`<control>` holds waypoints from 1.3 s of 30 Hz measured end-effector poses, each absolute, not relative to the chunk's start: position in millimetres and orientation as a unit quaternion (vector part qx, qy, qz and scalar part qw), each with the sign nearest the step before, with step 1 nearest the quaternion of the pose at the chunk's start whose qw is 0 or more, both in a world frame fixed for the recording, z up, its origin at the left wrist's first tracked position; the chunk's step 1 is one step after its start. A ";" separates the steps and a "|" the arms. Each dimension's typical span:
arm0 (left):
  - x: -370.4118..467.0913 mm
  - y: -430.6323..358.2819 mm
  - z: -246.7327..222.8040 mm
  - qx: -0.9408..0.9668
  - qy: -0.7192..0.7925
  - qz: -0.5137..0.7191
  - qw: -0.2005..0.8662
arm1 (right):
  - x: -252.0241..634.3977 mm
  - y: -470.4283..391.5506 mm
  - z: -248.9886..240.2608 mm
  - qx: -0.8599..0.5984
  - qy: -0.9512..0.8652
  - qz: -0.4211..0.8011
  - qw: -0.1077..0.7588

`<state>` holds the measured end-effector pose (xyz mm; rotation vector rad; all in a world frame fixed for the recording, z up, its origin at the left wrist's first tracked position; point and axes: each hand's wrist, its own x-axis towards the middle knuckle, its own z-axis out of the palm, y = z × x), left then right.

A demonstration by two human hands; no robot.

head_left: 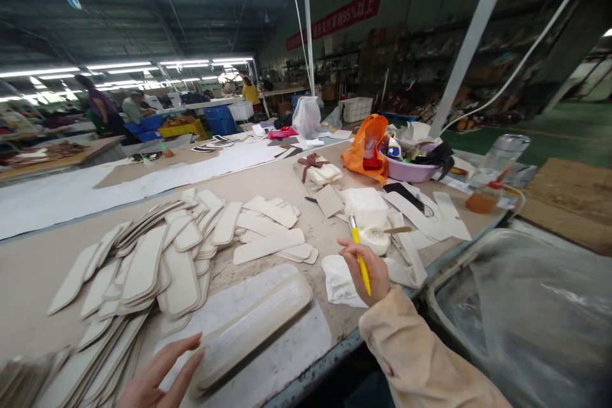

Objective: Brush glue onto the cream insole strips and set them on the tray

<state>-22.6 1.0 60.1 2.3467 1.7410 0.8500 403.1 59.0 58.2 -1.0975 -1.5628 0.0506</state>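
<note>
In the head view my right hand (375, 274) is closed round a yellow-handled brush (362, 261), its metal ferrule pointing up and away from me. Just beyond this hand are a roundish container of white paste (375, 239) with a stick across it and a white plastic tub (367, 206). My left hand (160, 373) has thumb and fingers apart, the fingertips at the near-left end of a long cream strip (253, 331) with rounded corners. Wet-looking streaks show along its top. Under the strip lies a white sheet (318, 331); part of my left hand is out of frame.
Heaps of rounded cream pieces (143, 261) cover the table's left side. A tied bundle (320, 175), an orange bag (368, 150), a lilac basin (411, 169) and a bottle of amber liquid (484, 197) stand farther back. A plastic-lined bin (516, 319) adjoins the right edge. Other people work far off.
</note>
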 end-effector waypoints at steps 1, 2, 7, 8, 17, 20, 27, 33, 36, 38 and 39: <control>-15.7 8.2 72.2 0.778 0.567 0.266 0.049 | 404.7 58.3 58.1 -0.468 -0.663 0.023 0.583; -8.1 17.6 83.6 0.787 0.562 0.249 0.049 | 405.8 57.7 57.7 -0.466 -0.660 0.026 0.589; 34.0 95.3 115.5 0.823 0.558 0.087 0.058 | 403.2 55.2 53.0 -0.442 -0.672 0.049 0.593; 41.9 114.9 115.0 0.826 0.560 0.041 0.052 | 402.0 54.8 52.3 -0.438 -0.678 0.055 0.587; 92.4 231.9 65.3 0.807 0.579 -0.108 0.046 | 396.8 58.1 56.0 -0.416 -0.711 0.089 0.560; 96.7 236.7 55.9 0.801 0.582 -0.131 0.046 | 396.9 58.5 57.7 -0.422 -0.717 0.085 0.549; 91.3 235.7 50.5 0.791 0.597 -0.130 0.035 | 396.4 57.2 57.6 -0.417 -0.726 0.081 0.542; 93.8 236.8 53.7 0.773 0.622 -0.121 0.029 | 393.2 57.5 55.1 -0.423 -0.725 0.075 0.538; 96.1 234.8 54.6 0.770 0.628 -0.105 0.023 | 390.3 58.3 52.4 -0.427 -0.726 0.079 0.534; 97.1 233.0 55.3 0.778 0.621 -0.088 0.032 | 388.1 59.6 51.3 -0.428 -0.725 0.078 0.534; 97.3 232.2 56.6 0.784 0.615 -0.078 0.041 | 387.1 60.4 51.2 -0.427 -0.725 0.077 0.534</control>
